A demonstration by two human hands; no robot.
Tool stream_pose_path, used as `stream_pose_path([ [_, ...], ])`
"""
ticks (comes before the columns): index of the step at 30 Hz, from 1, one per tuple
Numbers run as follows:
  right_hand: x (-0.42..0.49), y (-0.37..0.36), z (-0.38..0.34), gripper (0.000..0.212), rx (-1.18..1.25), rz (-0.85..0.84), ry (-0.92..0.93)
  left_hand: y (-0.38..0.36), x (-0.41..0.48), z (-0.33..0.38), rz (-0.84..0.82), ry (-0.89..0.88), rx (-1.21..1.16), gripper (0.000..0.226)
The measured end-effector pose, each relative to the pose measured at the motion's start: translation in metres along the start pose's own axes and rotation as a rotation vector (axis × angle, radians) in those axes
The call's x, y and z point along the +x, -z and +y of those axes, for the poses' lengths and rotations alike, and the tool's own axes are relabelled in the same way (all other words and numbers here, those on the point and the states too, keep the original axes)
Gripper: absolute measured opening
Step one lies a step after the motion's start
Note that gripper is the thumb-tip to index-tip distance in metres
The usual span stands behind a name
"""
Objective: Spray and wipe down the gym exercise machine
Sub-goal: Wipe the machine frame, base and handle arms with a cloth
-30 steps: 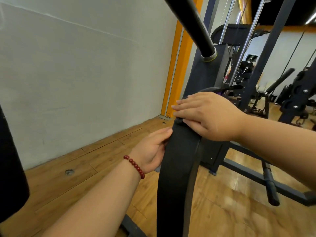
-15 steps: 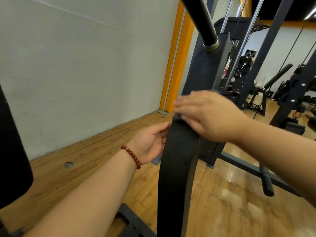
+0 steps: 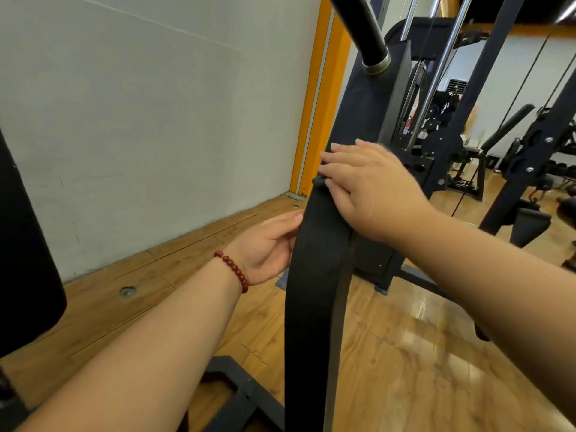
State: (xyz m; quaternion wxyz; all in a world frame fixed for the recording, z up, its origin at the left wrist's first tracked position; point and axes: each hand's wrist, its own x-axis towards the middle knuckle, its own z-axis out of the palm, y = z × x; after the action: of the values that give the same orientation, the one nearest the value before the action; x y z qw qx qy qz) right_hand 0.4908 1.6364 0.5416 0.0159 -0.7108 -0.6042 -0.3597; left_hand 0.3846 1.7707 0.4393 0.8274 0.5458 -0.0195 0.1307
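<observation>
A black padded bar (image 3: 311,291) of the gym machine rises upright in the middle of the view. My right hand (image 3: 374,188) lies flat over its upper end with straight fingers, pressing there. A scrap of dark cloth (image 3: 319,181) peeks out from under those fingers. My left hand (image 3: 268,244), with a red bead bracelet on the wrist, holds the bar's left edge lower down, thumb in front and fingers hidden behind it. No spray bottle is in view.
A thick black tube (image 3: 361,29) slants down overhead into the machine's dark column (image 3: 371,107). The grey wall (image 3: 140,120) stands close on the left. Black frame feet (image 3: 243,397) cross the wooden floor. More machines (image 3: 530,145) fill the right.
My right hand has slid slightly along the top of the bar. My left hand has kept its place on the bar's edge. The view has shifted a little.
</observation>
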Motion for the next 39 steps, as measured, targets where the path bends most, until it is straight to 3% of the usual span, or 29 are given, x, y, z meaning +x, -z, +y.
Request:
stream_pose_path([
  [7,-0.046,-0.006,-0.03,0.04,0.079,-0.099,0.255,-0.002,-0.002,-0.001,-0.017,-0.046,-0.034,0.03],
  [12,-0.021,-0.011,-0.023,0.039,0.009,0.03,-0.022,0.0,-0.003,0.003,0.004,0.035,-0.001,0.03],
  [17,-0.049,-0.003,-0.035,0.041,0.061,-0.101,0.322,-0.002,-0.012,0.004,0.036,0.099,0.02,0.027],
  [22,-0.018,0.005,-0.02,0.04,-0.025,-0.06,0.079,-0.01,-0.018,0.007,0.105,0.133,0.06,0.028],
  [28,-0.046,-0.001,-0.032,0.041,0.053,-0.119,0.292,-0.014,-0.028,0.002,0.155,0.139,0.052,0.025],
  [34,-0.02,-0.002,-0.018,0.038,-0.026,0.041,-0.014,-0.02,-0.025,0.001,0.211,0.151,0.125,0.029],
  [39,-0.05,-0.013,-0.045,0.044,0.024,0.005,0.126,-0.022,-0.028,0.0,0.207,0.127,0.09,0.024],
])
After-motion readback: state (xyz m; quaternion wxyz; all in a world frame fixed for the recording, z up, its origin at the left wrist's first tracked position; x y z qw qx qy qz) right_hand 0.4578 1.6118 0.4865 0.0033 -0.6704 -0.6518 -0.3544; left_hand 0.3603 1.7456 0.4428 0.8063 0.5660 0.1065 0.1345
